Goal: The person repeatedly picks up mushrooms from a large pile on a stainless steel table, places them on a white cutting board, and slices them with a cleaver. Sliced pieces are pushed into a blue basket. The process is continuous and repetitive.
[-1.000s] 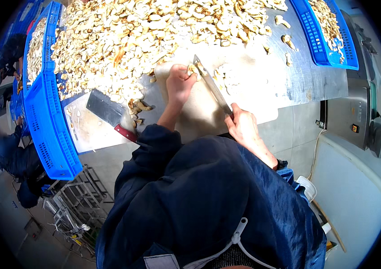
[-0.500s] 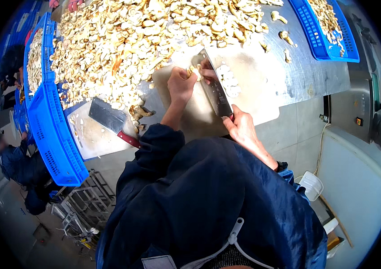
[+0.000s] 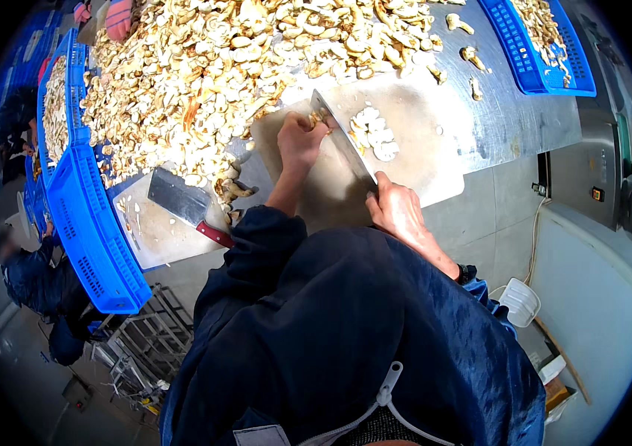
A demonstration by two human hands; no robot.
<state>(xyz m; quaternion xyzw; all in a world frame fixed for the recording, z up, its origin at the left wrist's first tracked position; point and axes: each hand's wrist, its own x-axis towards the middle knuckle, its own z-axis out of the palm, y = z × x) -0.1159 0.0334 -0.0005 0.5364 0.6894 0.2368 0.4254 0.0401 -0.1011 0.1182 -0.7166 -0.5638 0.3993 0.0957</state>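
Since half a second ago the cleaver has swung so its blade lies more slanted across the cutting board, its tip now right against the left hand; a second ago the blade sat lower and further toward the person. Both hands have kept their places on the board, and the view has tipped slightly, so the heap sits a touch higher in the picture.

Nearest, the dark blue sleeves and apron of the person fill the lower part of the view. The right hand is closed around the cleaver's handle at the board's near edge. The blade runs up and to the left from it. The left hand is curled shut over a small mushroom piece, pressing it on the board just at the blade's far end. Just right of the blade lies a small cluster of pale slices.

To the left, a second cleaver with a red handle lies flat on another white board, untouched. Beyond the hands, a big heap of sliced mushrooms covers the metal table. Blue crates stand at the left edge, and another blue crate sits far right, holding more pieces.
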